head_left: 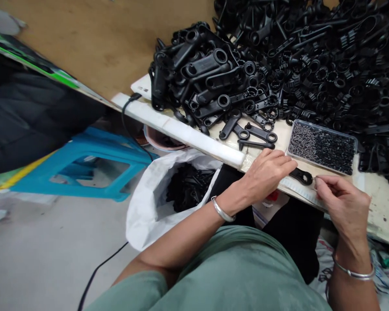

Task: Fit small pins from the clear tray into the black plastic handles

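Observation:
At the table's front edge my left hand (268, 173) is closed on a black plastic arm with a ring-shaped end (302, 176); the ring end sticks out past my fingers. Close to that ring, my right hand (342, 199) is closed with thumb and forefinger pinched together. Whatever sits in the pinch is too small to make out. Just behind both hands lies a clear plastic box (323, 147) of tiny metal and black pieces. Several similar black arms (257, 134) lie loose on the tabletop, left of the box.
A big heap of black plastic parts (311, 69) covers the back of the table. A white strip (181, 129) runs along the front edge. Below stand a white sack (145, 203) with black parts inside and a blue stool (84, 166). A black cable (125, 121) hangs off the edge.

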{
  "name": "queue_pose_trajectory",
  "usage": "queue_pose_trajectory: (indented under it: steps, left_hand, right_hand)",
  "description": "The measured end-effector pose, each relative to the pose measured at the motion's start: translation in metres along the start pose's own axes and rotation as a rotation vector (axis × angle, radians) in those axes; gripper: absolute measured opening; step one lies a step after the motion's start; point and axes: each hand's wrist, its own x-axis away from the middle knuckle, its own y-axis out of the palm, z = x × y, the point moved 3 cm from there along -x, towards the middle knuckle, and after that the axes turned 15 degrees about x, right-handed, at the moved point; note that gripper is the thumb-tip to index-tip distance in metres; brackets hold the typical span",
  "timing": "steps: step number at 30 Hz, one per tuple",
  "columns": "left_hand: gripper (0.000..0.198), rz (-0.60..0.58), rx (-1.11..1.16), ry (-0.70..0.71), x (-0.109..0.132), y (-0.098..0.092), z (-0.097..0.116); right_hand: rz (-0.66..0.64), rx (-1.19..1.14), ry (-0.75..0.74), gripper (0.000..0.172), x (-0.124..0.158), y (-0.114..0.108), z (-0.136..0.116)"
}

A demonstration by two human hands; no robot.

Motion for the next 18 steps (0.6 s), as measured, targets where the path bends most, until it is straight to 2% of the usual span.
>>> queue_pose_trajectory:
  steps: [5,9,14,18]
  left_hand:
    - [0.015,0.060,0.095,0.018,0.008,0.010,0.006]
    - [0.014,0.138,0.149,0.000,0.015,0.014,0.011]
    - [0.021,0.228,0.260,-0.003,0.016,0.019,0.008]
    - [0.019,0.257,0.304,-0.018,0.015,0.022,0.004]
  right_hand:
    - [0.030,0.151,-0.109,0.023,0.010,-0.006,0.001]
    - [0.041,0.211,-0.248,0.021,0.014,-0.006,-0.008]
    - [0.106,0.292,-0.413,0.018,0.012,-0.001,-0.022]
    - [0.167,0.375,-0.530,0.015,0.012,0.002,-0.028]
